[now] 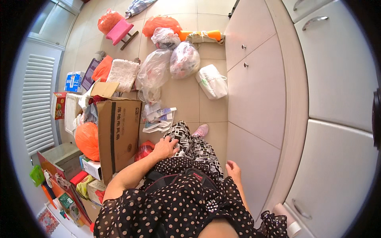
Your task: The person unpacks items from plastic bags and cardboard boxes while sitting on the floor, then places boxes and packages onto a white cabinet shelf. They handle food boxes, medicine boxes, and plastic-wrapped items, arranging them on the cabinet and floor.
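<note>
My left hand (165,148) hangs over the thigh of my patterned black-and-white trousers (181,137), its fingers loosely apart with nothing in them. Close beside it stands a big open cardboard box (126,131), and a red plastic bag (144,150) lies on the floor between box and leg. At my right side, near the pale cabinet doors (254,158), my right hand (233,169) hangs with fingers slightly curled and apart, holding nothing that I can see. Ahead, a pink shoe (201,130) shows on the tiled floor.
Clear plastic bags (184,59), orange bags (160,25) and a white package (212,81) lie ahead. Papers (160,119) are by my feet. A pink stool (120,31) stands farther off. Cloths and an orange bag (87,141) fill the box. Tall cabinets (337,63) line the right.
</note>
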A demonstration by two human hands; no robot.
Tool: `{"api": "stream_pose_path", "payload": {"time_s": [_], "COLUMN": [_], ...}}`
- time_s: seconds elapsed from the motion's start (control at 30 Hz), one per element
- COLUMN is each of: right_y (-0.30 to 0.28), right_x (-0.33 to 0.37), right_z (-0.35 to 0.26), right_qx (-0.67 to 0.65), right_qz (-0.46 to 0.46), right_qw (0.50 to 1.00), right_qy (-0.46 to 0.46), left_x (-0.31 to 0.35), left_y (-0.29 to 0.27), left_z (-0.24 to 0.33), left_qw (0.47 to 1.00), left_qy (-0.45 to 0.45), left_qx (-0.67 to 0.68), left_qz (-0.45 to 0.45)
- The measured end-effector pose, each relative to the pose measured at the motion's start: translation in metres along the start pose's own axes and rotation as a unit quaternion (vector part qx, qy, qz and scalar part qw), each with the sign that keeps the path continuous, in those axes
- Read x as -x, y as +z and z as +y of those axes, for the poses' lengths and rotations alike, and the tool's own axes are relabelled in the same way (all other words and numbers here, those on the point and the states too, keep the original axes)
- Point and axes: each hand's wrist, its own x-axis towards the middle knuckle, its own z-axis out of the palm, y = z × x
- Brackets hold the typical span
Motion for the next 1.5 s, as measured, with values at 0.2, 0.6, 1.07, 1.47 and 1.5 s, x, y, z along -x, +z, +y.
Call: {"api": "stream_pose_path", "payload": {"time_s": [0.2, 0.6, 1.07, 1.47, 1.5], "right_y": [0.005, 0.109, 0.166, 0.174, 0.174], "right_x": [-0.067, -0.166, -0.171, -0.186, -0.187], "right_z": [-0.065, -0.132, -0.132, -0.098, -0.094], "right_qx": [0.057, 0.225, 0.321, 0.463, 0.483], "right_qz": [-0.043, -0.125, -0.194, -0.111, -0.107], "right_qw": [0.997, 0.961, 0.92, 0.879, 0.869], "right_qy": [-0.01, 0.102, 0.119, 0.022, 0.012], "left_x": [-0.04, -0.195, -0.516, -0.654, -0.655], "left_y": [-0.036, -0.119, 0.024, 0.134, 0.137], "left_z": [0.004, -0.091, -0.064, -0.018, -0.018], "left_qw": [0.997, 0.993, 0.971, 0.96, 0.956], "left_qy": [-0.048, -0.018, 0.164, 0.161, 0.156], "left_qx": [0.052, 0.075, -0.089, -0.227, -0.246], "left_qz": [0.007, -0.092, -0.153, 0.02, 0.022]}}
